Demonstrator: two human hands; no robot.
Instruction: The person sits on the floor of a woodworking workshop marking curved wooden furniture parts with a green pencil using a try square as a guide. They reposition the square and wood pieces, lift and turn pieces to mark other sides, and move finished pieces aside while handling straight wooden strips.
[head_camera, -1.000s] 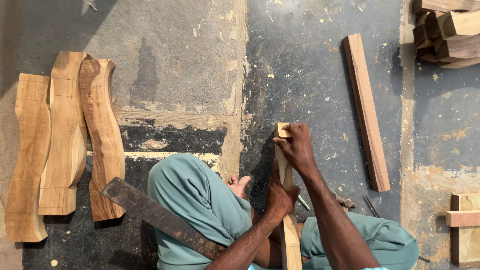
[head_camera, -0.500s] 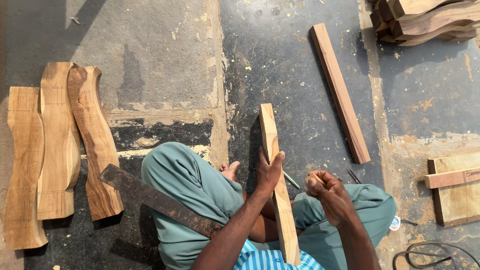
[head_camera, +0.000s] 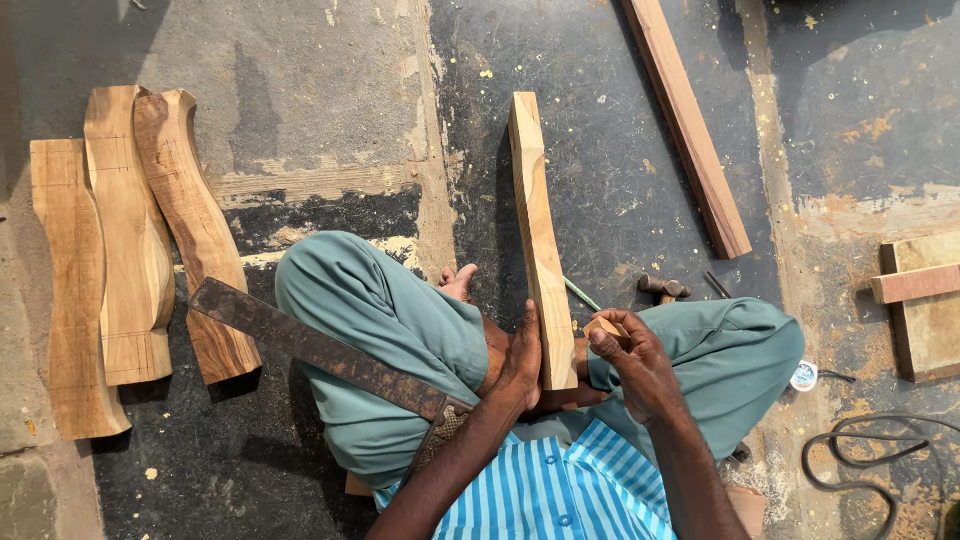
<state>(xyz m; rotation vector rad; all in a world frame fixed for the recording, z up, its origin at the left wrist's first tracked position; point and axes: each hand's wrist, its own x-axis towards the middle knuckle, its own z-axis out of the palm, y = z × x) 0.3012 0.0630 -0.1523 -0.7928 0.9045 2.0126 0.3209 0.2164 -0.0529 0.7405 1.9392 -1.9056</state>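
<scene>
I sit cross-legged on a concrete floor in teal trousers. A long pale wooden bar (head_camera: 538, 220) lies on the floor in front of me, pointing away, with its near end between my knees. My left hand (head_camera: 520, 365) grips that near end from the left side. My right hand (head_camera: 637, 368) hovers just right of the bar, its fingers closed around a small pale wooden piece (head_camera: 606, 326). A rusty flat metal square (head_camera: 315, 348) rests across my left thigh.
Three curved wooden blanks (head_camera: 120, 250) lie side by side at the left. A long reddish wood strip (head_camera: 690, 125) lies at the upper right. A small hammer (head_camera: 662, 287) and a green pencil (head_camera: 581, 293) sit by my right knee. A board (head_camera: 930, 320) and a cable (head_camera: 870, 450) are at the right.
The bar, held up with my right hand near its top, now lies flat on the floor. My right hand let go of it and took up the small wooden piece.
</scene>
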